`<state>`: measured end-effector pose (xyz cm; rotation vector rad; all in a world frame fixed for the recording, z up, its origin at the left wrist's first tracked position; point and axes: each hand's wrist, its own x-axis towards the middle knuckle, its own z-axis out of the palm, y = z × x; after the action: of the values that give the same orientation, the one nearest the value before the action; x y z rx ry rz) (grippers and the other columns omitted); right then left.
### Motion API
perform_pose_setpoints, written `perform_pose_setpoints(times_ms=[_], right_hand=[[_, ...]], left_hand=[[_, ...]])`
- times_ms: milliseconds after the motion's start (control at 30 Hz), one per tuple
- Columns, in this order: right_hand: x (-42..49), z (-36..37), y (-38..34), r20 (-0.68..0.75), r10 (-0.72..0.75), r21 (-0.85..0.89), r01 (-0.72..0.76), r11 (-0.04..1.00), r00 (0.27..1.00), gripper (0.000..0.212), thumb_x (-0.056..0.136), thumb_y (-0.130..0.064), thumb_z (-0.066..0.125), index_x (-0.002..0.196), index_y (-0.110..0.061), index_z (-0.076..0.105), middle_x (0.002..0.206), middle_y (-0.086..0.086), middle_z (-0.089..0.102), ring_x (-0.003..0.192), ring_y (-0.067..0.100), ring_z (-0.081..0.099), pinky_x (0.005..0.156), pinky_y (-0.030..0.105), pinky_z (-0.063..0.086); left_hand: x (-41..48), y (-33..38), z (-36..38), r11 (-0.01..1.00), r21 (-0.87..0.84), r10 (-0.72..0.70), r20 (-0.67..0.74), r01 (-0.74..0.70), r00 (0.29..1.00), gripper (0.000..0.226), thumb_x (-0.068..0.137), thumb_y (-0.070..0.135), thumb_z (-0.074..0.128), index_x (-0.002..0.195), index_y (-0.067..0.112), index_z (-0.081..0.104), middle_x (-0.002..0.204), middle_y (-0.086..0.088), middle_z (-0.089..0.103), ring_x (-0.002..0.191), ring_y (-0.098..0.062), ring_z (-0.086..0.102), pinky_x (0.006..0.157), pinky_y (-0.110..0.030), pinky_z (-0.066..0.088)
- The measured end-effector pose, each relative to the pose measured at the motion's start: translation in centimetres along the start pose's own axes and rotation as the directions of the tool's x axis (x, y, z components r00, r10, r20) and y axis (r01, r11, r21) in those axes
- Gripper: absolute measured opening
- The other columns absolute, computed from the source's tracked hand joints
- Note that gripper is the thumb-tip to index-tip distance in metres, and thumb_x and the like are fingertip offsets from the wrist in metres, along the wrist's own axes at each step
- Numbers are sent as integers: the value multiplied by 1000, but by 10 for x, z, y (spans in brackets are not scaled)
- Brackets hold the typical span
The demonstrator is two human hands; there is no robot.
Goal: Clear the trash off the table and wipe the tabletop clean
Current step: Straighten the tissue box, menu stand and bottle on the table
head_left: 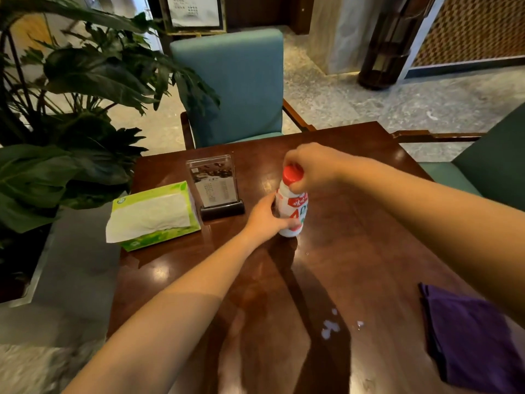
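A white drink bottle (295, 207) with a red cap (292, 173) stands upright near the middle of the dark wooden table (355, 237). My left hand (265, 218) grips the bottle's lower body from the left. My right hand (312, 166) is closed over the red cap from above. White liquid drops (331, 328) lie spilled on the tabletop nearer to me. A purple cloth (471, 336) lies at the table's right front.
A green tissue box (154, 216) and a clear menu stand (214, 184) sit at the table's left. A teal chair (235, 86) stands behind the table, another chair (488, 163) at the right. A large leafy plant (71, 109) crowds the left side.
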<state>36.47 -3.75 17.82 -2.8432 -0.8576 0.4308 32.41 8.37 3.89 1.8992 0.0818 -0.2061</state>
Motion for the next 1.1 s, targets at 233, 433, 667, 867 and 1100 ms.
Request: perform_pose_setpoints(times_ms=[233,433,667,867,1100], right_hand=[[62,2,12,-134,-21,25,25,999,991,49,78,-24,69,123,-12,52,116,9,55,93,18,47,74,28,38],[87,23,14,-139,-24,52,31,998,990,55,78,-23,70,127,-13,48,123,12,53,106,25,52,78,28,39],[91,43,14,-202,7,160,26,987,979,62,80,-22,70,134,-14,41,134,10,50,119,26,51,89,27,42],[79,45,13,-173,114,381,-40,924,978,71,82,-20,70,142,-11,32,142,10,46,127,25,49,101,32,43],[15,56,34,-21,183,364,-163,917,983,73,87,-25,65,147,-7,27,152,13,36,135,26,41,106,30,36]], left_hand=[[55,1,-25,998,51,-24,-163,32,986,71,60,16,85,122,16,50,122,-3,61,110,-20,57,97,-40,48],[72,-21,-28,996,61,-55,-196,68,979,72,60,15,84,122,16,49,123,-5,61,112,-21,58,99,-41,48],[73,-34,-26,995,47,-81,-184,91,980,74,66,18,81,129,18,42,128,-3,57,117,-20,54,99,-38,46],[63,-28,-22,973,163,-129,-204,164,970,83,71,31,78,137,12,32,137,-8,50,125,-27,49,103,-43,44],[30,-19,-8,925,282,-236,-102,255,967,61,84,38,57,138,18,40,140,-7,50,123,-30,50,100,-37,44]])
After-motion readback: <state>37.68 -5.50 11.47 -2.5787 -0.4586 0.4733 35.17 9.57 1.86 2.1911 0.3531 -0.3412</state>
